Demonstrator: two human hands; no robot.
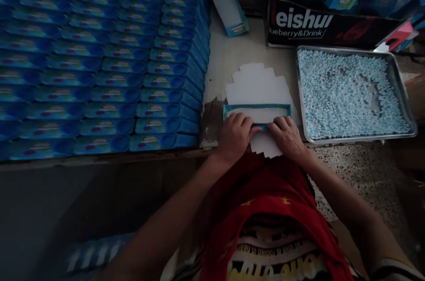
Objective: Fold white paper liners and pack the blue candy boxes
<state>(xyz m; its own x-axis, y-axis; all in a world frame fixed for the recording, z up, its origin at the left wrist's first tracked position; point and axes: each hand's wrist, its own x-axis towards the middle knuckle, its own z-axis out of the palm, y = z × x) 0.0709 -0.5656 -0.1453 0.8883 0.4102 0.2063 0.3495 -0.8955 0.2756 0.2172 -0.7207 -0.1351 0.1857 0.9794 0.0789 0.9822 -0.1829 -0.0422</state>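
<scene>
In front of me lies an open blue candy box (260, 114) with a white inside, set over a fanned pile of white cards (259, 86). My left hand (235, 134) grips its near wall toward the left end, the fingertips reaching over the rim. At the right end, my right hand (286, 135) holds the same wall with fingers bent over the edge and thumb in front. Part of the near wall is covered by both hands. More white cards stick out below the box between my wrists.
Stacked blue boxes (159, 108) fill the table's left side. To the right, a metal tray (301, 95) holds many small pale-blue candies. Behind it stands a black carton (299, 26) with blue boxes inside. Another open blue box (229, 10) lies at the back.
</scene>
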